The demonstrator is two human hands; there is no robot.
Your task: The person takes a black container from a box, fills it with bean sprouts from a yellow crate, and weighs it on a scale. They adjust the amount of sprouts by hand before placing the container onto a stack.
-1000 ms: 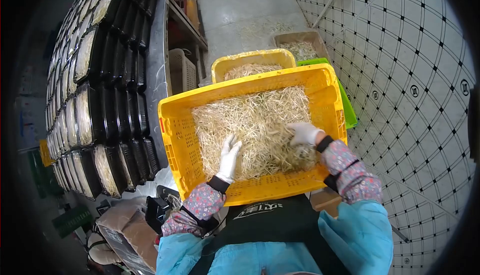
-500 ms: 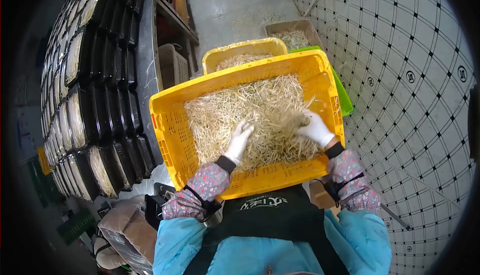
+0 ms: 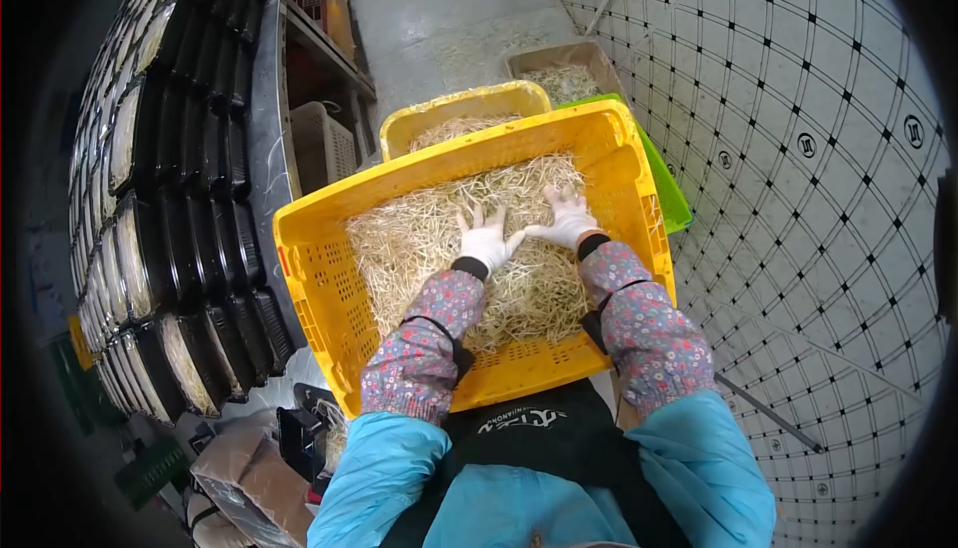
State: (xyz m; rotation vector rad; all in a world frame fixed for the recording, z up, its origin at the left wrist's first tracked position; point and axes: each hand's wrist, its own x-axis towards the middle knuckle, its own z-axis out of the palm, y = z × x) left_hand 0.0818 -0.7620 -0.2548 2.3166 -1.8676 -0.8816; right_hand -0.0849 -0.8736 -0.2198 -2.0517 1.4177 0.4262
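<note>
Both white-gloved hands lie flat, side by side, on the pale, stringy heap of bean sprouts (image 3: pixel 429 239) that fills the yellow perforated plastic crate (image 3: pixel 319 298). The left hand (image 3: pixel 486 240) has its fingers spread wide, palm down, gripping nothing; the right hand (image 3: pixel 567 219) lies just beside it, fingers splayed too, thumb tips nearly meeting near the crate's middle. To spread or loosen such a heap well, I judge that light, open-palmed pressure suits it: the shoots look thin and brittle, so raking with loose fingers should break fewer than clenching would. The sprouts are cream to straw in colour, tangled, and piled higher toward the crate's far wall than at its near wall. Beyond the crate's far wall sits a second yellow tub (image 3: pixel 464 109) of similar sprouts, with a green tray (image 3: pixel 667 189) at the crate's far right corner. Left of the crate stand rows of black plastic punnets (image 3: pixel 180 249).
</note>
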